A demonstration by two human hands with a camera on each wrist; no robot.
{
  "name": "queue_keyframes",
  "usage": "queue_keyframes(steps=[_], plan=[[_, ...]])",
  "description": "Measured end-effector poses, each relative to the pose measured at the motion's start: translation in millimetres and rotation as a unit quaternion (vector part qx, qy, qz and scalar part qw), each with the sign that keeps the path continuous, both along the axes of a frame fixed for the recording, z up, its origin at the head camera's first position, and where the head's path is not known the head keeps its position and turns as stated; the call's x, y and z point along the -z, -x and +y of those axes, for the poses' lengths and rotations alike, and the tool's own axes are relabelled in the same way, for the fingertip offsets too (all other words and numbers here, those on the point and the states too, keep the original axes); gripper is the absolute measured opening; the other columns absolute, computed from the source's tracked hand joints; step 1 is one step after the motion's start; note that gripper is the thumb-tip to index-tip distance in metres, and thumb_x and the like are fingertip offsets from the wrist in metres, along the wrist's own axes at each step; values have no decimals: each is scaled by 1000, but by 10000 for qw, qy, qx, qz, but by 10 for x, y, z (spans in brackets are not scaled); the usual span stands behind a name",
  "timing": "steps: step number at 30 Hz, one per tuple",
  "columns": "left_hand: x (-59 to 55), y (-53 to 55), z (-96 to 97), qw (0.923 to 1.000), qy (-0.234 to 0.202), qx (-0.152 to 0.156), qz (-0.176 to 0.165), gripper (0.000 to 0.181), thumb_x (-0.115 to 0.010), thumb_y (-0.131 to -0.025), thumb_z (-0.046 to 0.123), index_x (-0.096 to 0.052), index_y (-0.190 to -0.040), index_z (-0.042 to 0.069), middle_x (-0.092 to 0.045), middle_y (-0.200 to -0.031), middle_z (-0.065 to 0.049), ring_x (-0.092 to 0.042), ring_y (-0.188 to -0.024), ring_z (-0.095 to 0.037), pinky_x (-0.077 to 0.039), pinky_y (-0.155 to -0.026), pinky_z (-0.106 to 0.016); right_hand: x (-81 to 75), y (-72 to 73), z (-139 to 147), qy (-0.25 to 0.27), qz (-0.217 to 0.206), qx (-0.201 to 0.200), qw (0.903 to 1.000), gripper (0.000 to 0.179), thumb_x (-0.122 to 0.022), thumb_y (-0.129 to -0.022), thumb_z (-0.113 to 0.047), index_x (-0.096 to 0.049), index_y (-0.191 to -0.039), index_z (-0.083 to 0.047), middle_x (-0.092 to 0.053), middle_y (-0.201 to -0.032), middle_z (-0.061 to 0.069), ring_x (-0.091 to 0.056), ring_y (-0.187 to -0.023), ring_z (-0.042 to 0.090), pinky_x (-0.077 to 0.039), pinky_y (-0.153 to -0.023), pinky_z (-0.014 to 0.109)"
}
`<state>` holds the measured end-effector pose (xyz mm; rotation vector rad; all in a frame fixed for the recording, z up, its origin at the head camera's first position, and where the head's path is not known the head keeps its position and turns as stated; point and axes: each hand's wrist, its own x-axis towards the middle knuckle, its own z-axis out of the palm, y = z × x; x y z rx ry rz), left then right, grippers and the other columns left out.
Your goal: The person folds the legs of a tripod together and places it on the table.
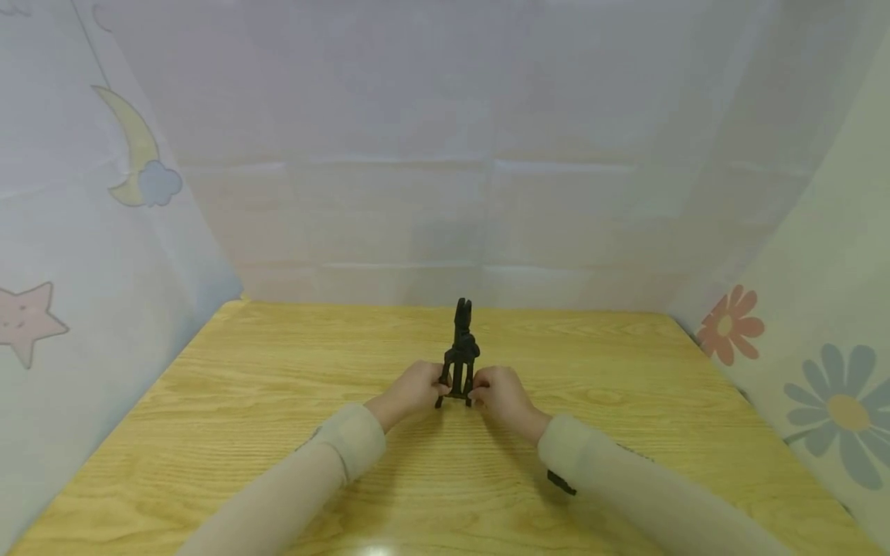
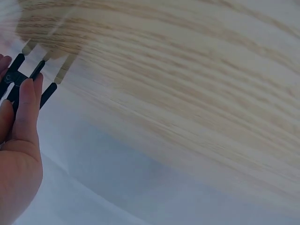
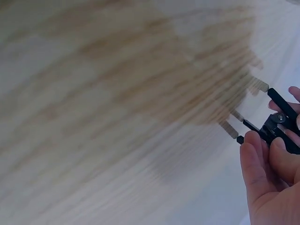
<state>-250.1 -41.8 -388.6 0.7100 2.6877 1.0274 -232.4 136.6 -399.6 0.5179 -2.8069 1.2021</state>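
A small black tripod (image 1: 459, 357) stands upright near the middle of the table, its legs spread and its clamp-like head pointing up. My left hand (image 1: 417, 388) pinches its left leg between thumb and fingers. On the other side, my right hand (image 1: 505, 395) pinches the right leg low down. In the left wrist view the left hand (image 2: 21, 145) covers part of the legs (image 2: 48, 95), whose tips are right at their reflections on the tabletop. The right wrist view shows the right hand (image 3: 269, 178) below the tripod's central hinge (image 3: 279, 117).
The wood-grain table (image 1: 292, 340) ends at a pale cloth backdrop (image 1: 389, 193) behind. Printed cloth walls with a moon (image 1: 135, 139) and flowers (image 1: 848, 413) rise at both sides. A small black piece (image 1: 561, 483) shows under the right sleeve.
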Motion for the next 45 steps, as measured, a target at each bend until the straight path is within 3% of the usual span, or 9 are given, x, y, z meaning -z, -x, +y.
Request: queue_keyframes(steps=[5,13,20,28,33,40,45], plan=[[-17,1,-2,9999,-96,-55,-46,9,-60,-94,-1,-66,-87,0,-69,-95,-14,-64,-91,-23,-52,-75,-35,-6,80,57,-309,411,-473,9976,17,-70,-83,8,-65,-69,0,-64,-66,7,-62,-59,19,-50,-55,25],[-12,23,5,9999,-7,-63,-79,8,-61,-93,-2,-67,-88,-1,-69,-91,-13,-63,-83,-19,-51,-70,-32,-52,175,120,-582,365,-929,9933,12,-73,-81,3,-67,-70,1,-66,-68,8,-65,-59,22,-50,-54,21],[9,12,37,9991,66,-335,-239,9,-61,-94,2,-67,-88,1,-68,-91,-12,-60,-79,-17,-49,-65,-30,-47,127,112,-550,10,-766,9955,13,-69,-85,4,-68,-73,1,-66,-69,7,-63,-60,18,-50,-54,24],[14,-5,46,9987,83,-491,-55,12,-65,-93,5,-67,-85,-4,-66,-83,-10,-53,-68,-14,-48,-60,-27,-23,29,58,-29,-394,-304,9988,10,-66,-88,3,-72,-81,5,-68,-71,11,-63,-60,23,-49,-52,27],[8,-25,63,9989,18,-469,-32,11,-65,-93,4,-69,-86,-3,-69,-89,-12,-57,-71,-15,-50,-62,-28,-26,8,48,128,-335,-256,9990,12,-65,-90,2,-72,-82,7,-69,-72,15,-66,-63,27,-49,-53,27],[14,-45,87,9990,-68,-428,-97,10,-64,-93,2,-70,-85,-2,-70,-98,-13,-67,-87,-23,-55,-70,-33,-30,13,47,45,-218,-343,9992,14,-63,-91,3,-71,-81,8,-68,-72,14,-65,-62,26,-51,-53,26],[42,-56,90,9991,-145,-398,9,9,-65,-92,2,-70,-86,-4,-70,-94,-14,-64,-80,-19,-54,-69,-32,5,49,84,-44,-53,-481,9988,12,-63,-91,4,-72,-84,8,-69,-74,14,-66,-65,25,-54,-58,29]])
